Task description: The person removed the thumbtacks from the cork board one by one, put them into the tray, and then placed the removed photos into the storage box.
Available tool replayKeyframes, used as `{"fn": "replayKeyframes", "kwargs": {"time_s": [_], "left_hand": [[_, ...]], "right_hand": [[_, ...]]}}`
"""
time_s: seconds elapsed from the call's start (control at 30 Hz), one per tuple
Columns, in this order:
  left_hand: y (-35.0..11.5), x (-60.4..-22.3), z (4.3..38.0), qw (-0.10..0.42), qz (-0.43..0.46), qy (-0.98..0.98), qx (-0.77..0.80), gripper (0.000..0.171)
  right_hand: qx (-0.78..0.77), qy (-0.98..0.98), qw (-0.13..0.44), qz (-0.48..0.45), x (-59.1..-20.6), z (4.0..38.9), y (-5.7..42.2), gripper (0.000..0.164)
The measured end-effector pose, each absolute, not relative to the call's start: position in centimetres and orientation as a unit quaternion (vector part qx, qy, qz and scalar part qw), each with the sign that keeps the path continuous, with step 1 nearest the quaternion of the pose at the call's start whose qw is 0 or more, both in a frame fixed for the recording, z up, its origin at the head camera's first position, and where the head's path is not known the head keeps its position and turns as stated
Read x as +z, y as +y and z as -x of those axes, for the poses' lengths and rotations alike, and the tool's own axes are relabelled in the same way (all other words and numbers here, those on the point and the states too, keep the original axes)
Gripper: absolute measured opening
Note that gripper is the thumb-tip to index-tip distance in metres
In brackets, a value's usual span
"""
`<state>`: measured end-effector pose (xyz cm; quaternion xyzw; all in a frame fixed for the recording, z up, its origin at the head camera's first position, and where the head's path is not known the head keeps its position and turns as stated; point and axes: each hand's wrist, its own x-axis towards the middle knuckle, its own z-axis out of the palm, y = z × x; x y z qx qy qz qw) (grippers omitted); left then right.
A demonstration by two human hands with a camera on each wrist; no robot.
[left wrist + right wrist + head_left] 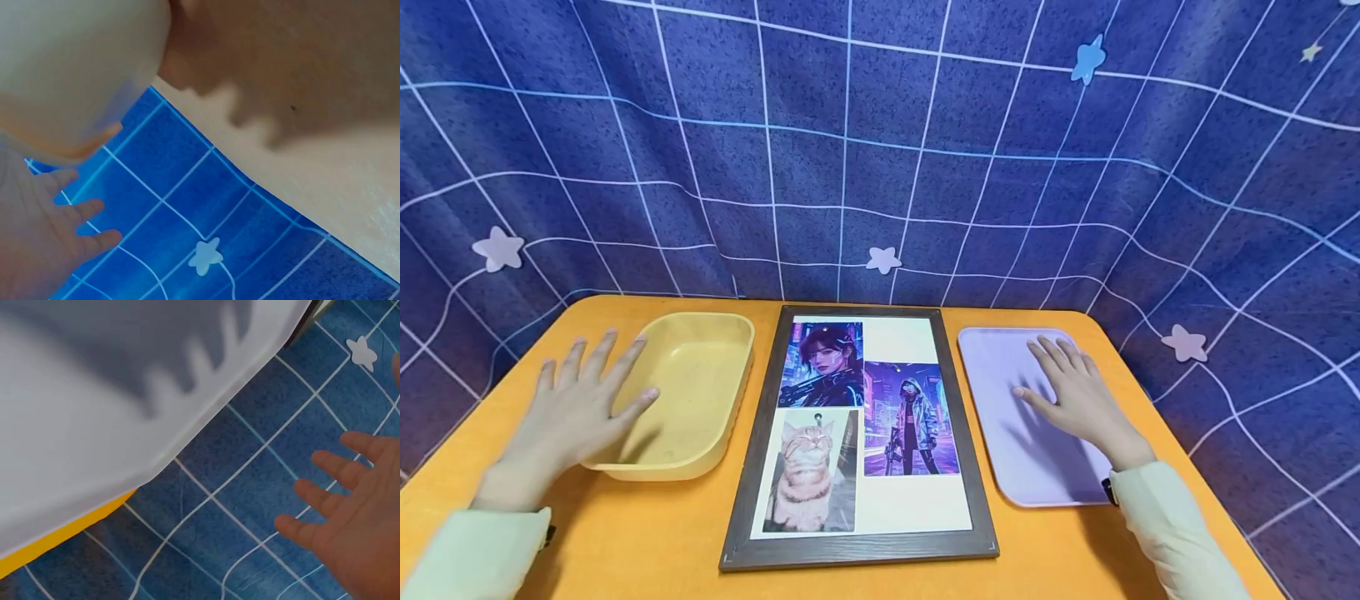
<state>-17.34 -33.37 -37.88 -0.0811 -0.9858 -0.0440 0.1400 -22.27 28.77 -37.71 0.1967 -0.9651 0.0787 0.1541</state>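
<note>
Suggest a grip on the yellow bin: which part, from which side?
Likely the left rim of the yellow bin, thumb inside, fingers outside, coming from above: it sits open side up with raised walls, and the left hand is spread over that edge.

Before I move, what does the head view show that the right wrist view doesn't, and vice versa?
Only the head view: the left hand, yellow tray and three pictures inside the dark frame.
Only the right wrist view: the palm side of the right hand.
Both: that hand, the lilac tray, orange table, blue curtain and part of the frame.
</note>
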Motion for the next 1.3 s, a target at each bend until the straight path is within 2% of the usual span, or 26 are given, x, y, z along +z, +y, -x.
{"fn": "replayKeyframes", "kwargs": {"time_s": [0.47, 1.3], "left_hand": [[-30.6, -37.4, 18.1, 0.188, 0.133, -0.973, -0.019, 0.074], [-25.6, -37.1, 18.8, 0.212, 0.204, -0.956, 0.009, 0.063]], "right_hand": [[0.065, -0.939, 0.205, -0.267, -37.0, 23.5, 26.3, 0.062], [0.025, -0.927, 0.188, -0.324, -37.2, 25.1, 21.9, 0.051]]}}
